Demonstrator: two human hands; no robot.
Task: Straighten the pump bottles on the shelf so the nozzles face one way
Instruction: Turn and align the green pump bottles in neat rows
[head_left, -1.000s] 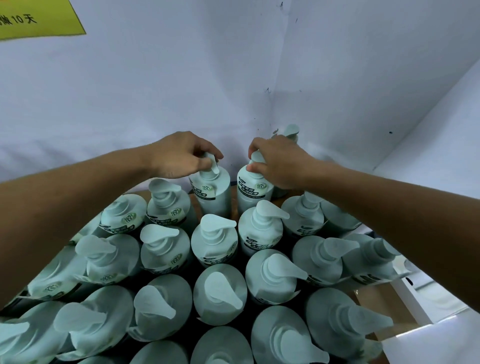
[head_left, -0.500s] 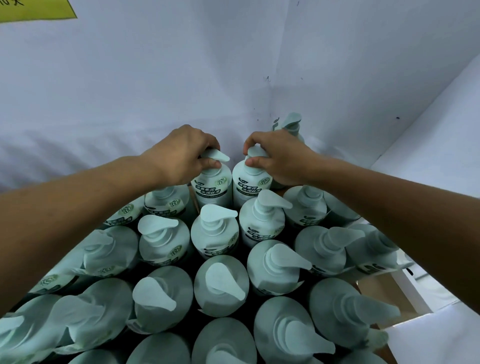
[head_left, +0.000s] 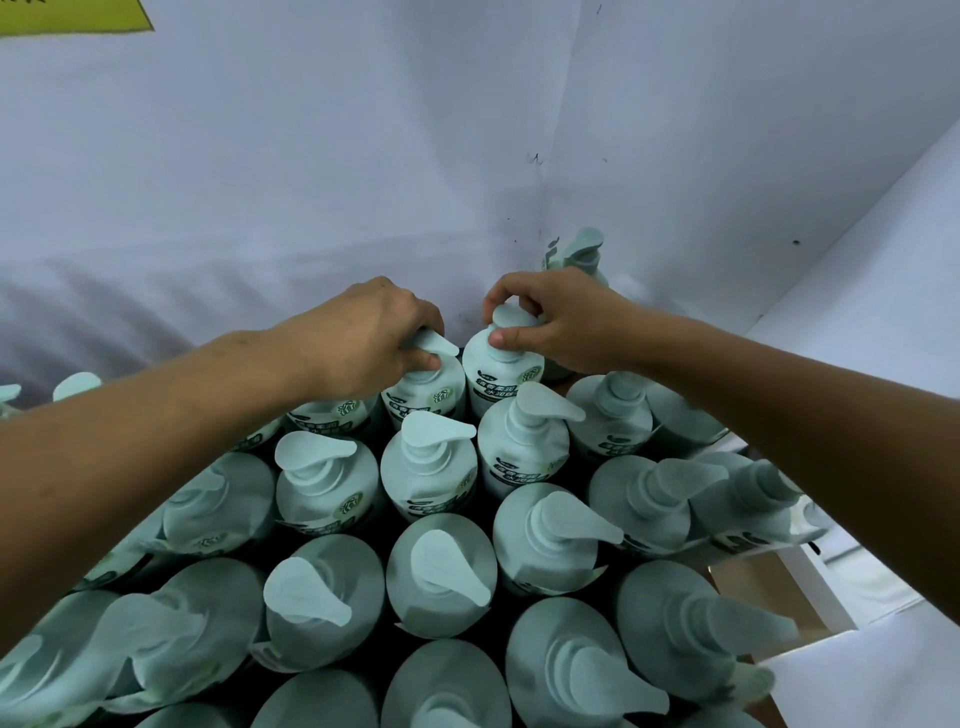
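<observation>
Several pale green pump bottles stand packed in rows on the shelf, most nozzles pointing right. In the back row, my left hand (head_left: 369, 332) grips the pump head of one bottle (head_left: 428, 392); its nozzle tip sticks out to the right past my fingers. My right hand (head_left: 550, 322) pinches the pump head of the neighbouring bottle (head_left: 501, 374), with the thumb at the collar and fingers curled over the cap. That bottle's nozzle direction is hidden under my fingers. One more bottle (head_left: 582, 254) stands alone in the back corner behind my right hand.
White walls (head_left: 311, 182) close the shelf at the back and right, meeting in a corner. A white ledge (head_left: 883, 291) runs along the right. A brown cardboard patch (head_left: 769, 587) shows at the lower right beside the bottles. A yellow sign (head_left: 72, 15) hangs top left.
Both hands stayed on the two back-row pump heads. The left bottle's nozzle has turned from pointing toward me to pointing right. The right hand's grip shifted on its cap.
</observation>
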